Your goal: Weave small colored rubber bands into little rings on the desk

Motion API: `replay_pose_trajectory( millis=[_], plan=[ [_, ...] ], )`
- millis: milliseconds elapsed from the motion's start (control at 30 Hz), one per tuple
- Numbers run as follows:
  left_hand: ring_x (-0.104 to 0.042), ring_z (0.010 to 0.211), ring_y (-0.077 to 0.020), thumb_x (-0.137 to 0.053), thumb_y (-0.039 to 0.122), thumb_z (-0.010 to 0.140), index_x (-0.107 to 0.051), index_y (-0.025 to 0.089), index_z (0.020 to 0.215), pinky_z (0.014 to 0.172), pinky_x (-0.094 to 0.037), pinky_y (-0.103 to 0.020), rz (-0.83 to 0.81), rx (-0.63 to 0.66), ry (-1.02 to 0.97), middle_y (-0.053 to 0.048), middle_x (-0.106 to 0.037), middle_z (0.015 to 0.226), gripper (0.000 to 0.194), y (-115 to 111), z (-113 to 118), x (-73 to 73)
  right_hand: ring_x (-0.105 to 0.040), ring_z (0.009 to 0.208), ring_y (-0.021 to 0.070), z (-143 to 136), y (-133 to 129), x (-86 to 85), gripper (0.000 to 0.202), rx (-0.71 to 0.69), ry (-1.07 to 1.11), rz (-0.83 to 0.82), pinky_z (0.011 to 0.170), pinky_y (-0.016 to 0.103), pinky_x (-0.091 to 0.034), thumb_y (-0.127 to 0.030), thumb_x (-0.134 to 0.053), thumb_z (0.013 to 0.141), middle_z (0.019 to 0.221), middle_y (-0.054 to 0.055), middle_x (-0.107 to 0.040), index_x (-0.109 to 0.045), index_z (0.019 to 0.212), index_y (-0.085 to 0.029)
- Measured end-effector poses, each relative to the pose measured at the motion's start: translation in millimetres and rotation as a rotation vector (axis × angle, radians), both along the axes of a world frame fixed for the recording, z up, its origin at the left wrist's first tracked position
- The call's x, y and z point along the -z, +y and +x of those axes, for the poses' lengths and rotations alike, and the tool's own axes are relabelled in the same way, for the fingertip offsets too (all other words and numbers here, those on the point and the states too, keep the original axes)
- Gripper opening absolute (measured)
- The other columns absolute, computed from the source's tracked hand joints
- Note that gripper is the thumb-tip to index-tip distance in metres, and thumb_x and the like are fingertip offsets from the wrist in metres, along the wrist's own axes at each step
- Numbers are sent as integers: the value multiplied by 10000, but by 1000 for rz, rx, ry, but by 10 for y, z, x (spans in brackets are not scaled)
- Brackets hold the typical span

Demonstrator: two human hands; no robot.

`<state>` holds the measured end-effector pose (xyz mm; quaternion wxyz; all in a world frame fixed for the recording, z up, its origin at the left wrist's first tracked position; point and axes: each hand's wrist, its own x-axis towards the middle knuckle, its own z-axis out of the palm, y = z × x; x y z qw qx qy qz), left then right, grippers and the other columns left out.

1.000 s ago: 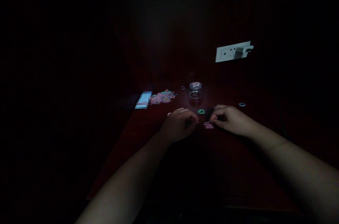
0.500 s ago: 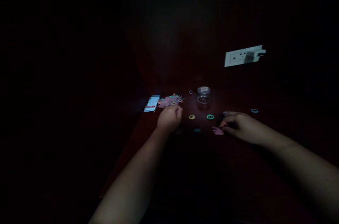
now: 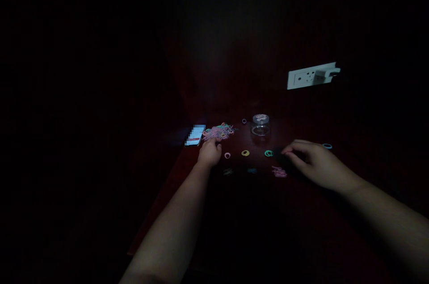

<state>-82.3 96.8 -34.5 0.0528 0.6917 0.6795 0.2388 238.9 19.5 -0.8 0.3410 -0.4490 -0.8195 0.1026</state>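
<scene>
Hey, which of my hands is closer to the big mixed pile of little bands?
Left. Your left hand is at the near edge of the mixed pile; your right hand is well off to the pile's right, beyond the green bands.

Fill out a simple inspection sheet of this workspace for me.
Surface: dark red table, dimly lit.
Work things: mixed pile of bands; pink band, yellow bands, green bands in a row; pale bunch, blue bunch, pink bunch nearer the person.
Clutter: phone, screen lit, beside the pile; lidded jar.
Hands: left hand at the pile's near edge, right hand just right of the green bands; grips unclear.
Cables: nothing seen for certain.
Surroundings: mostly dark; wall socket with a plug.
</scene>
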Motion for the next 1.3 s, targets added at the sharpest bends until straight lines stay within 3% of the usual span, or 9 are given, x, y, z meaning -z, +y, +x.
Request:
replay_pose_trajectory(
  millis=[233,500,633,767,1000,1300],
  plan=[
    [-471,1292,-285,-473,356,927,-614,259,1224,1075,-391,-466,-38,-10,66,-62,-571,1373,343,27,52,32,-647,764,208,-29,-38,-16,216,-16,59,38,699,341,-502,-309,-502,925,833,51,-681,-673,845,-204],
    [-387,1377,-294,-384,400,961,-554,318,1345,1100,-358,-498,-87,10,103,4,-471,1496,428,62,70,33,-647,778,202,-30,-50,1,205,-27,72,30,708,335,-502,-306,-514,927,845,50,-680,-674,848,-204],
    [-421,1352,-298,-410,366,949,-565,280,1344,1087,-378,-491,-82,8,94,-27,-503,1470,433,52,67,13,-643,767,199,-44,-52,-8,205,-60,63,8,700,332,-500,-309,-512,932,834,46,-676,-669,849,-207],
    [-496,1295,-260,-479,333,920,-592,235,1322,1093,-393,-404,-38,8,68,-57,-582,1390,430,46,41,-18,-644,775,196,-43,-48,-16,209,-67,65,13,707,330,-503,-307,-507,938,836,46,-673,-671,857,-206],
    [-605,1162,-224,-532,249,880,-708,238,1161,1040,-446,-319,-19,0,35,-48,-686,1238,332,61,2,-23,-634,758,192,-35,-71,-26,205,-91,44,19,687,330,-506,-287,-500,945,826,47,-668,-667,857,-209],
    [-648,1052,-228,-585,313,858,-719,230,1053,940,-482,-328,-25,-94,28,-85,-725,1110,250,41,-8,-30,-637,743,195,-45,-77,-26,208,-95,40,-1,672,330,-506,-296,-493,947,818,46,-669,-658,851,-213]
  ],
)
